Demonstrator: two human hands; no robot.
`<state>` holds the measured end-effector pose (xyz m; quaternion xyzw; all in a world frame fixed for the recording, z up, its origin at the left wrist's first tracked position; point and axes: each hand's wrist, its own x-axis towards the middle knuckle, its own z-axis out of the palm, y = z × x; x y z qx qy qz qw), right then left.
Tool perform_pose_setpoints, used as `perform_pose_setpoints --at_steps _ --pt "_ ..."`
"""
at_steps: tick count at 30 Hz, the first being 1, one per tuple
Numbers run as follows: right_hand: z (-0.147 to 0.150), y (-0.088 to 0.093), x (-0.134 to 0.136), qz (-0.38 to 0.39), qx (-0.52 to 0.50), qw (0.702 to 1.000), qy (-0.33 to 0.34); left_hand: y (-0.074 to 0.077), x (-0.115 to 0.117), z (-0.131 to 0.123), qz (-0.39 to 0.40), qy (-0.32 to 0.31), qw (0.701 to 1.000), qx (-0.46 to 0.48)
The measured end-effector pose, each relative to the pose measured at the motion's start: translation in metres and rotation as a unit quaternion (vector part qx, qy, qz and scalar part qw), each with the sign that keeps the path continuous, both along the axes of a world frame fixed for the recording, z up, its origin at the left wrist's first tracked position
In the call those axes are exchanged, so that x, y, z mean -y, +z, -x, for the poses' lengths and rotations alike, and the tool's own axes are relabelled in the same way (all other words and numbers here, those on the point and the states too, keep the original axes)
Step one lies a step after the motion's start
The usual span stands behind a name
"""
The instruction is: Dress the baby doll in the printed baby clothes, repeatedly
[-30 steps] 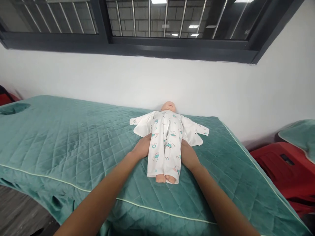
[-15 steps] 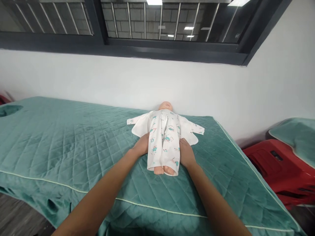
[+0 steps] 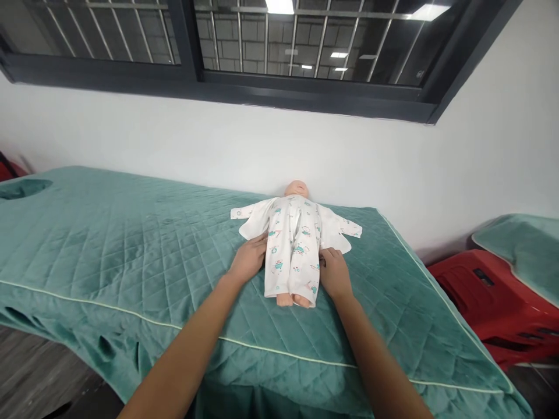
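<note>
A baby doll (image 3: 296,188) lies on its back on a green quilted bed cover, head toward the wall and feet toward me. White printed trousers (image 3: 293,250) cover its legs up to the chest, with both feet showing below the hems. Under them a white printed jacket (image 3: 335,228) spreads out, sleeves to both sides. My left hand (image 3: 248,260) lies along the trousers' left edge, fingers stretched out and tips touching the cloth. On the opposite edge, my right hand (image 3: 336,274) has its fingers curled against the trouser side; its fingertips are partly hidden.
The green bed cover (image 3: 144,262) has a pale piped edge and a face hole (image 3: 26,188) at far left. Behind it rise a white wall (image 3: 174,139) and a dark-framed barred window (image 3: 314,96). Red plastic stools (image 3: 484,302) stand at the right.
My left hand's fingers have straightened and loosened along the trouser edge. My right hand has shifted slightly, its curled fingers now showing more. The view has moved a little.
</note>
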<state>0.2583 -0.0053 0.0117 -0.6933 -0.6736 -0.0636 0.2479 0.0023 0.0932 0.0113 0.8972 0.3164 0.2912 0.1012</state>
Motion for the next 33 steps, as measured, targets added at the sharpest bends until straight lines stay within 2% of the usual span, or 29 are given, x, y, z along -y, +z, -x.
perform_pose_setpoints --at_steps 3,8,11,13,14,16,19,20,22,24,27,30,33 --pt "0.0 0.001 0.005 0.002 0.006 1.0 -0.006 -0.005 0.006 0.01 -0.001 0.008 1.0 -0.012" --pt "0.006 0.004 0.011 0.003 0.018 1.0 -0.018 -0.01 0.006 0.011 0.01 0.002 0.999 -0.031" --pt "0.007 0.001 0.014 -0.001 0.016 1.0 -0.022 -0.012 0.001 0.011 0.024 -0.005 1.0 0.015" --pt "0.002 -0.001 0.012 -0.004 -0.019 0.999 -0.026 -0.014 -0.007 0.012 0.041 0.018 0.996 0.074" --pt "-0.003 -0.002 0.01 -0.003 -0.045 0.998 -0.035 -0.015 -0.011 0.014 0.05 0.05 0.992 0.101" --pt "-0.02 -0.002 0.002 -0.002 -0.089 0.994 -0.068 -0.017 -0.023 0.016 0.066 0.166 0.976 0.124" --pt "-0.05 0.002 -0.013 -0.001 -0.093 0.986 -0.138 -0.02 -0.04 0.019 0.079 0.354 0.928 0.082" --pt "-0.058 0.004 -0.017 0.001 -0.088 0.983 -0.158 -0.02 -0.045 0.019 0.078 0.393 0.914 0.063" --pt "-0.069 0.007 -0.023 0.007 -0.081 0.977 -0.198 -0.022 -0.052 0.018 0.07 0.429 0.9 0.038" --pt "-0.072 0.011 -0.025 0.028 -0.055 0.968 -0.243 -0.023 -0.055 0.017 0.061 0.434 0.898 0.03" --pt "-0.068 0.017 -0.025 0.099 -0.014 0.95 -0.296 -0.023 -0.054 0.016 0.058 0.42 0.904 0.049" --pt "-0.067 0.02 -0.024 0.167 -0.039 0.939 -0.299 -0.02 -0.051 0.019 0.098 0.373 0.91 0.155" --pt "-0.069 0.019 -0.024 0.173 -0.065 0.938 -0.294 -0.012 -0.049 0.019 0.144 0.333 0.896 0.255"
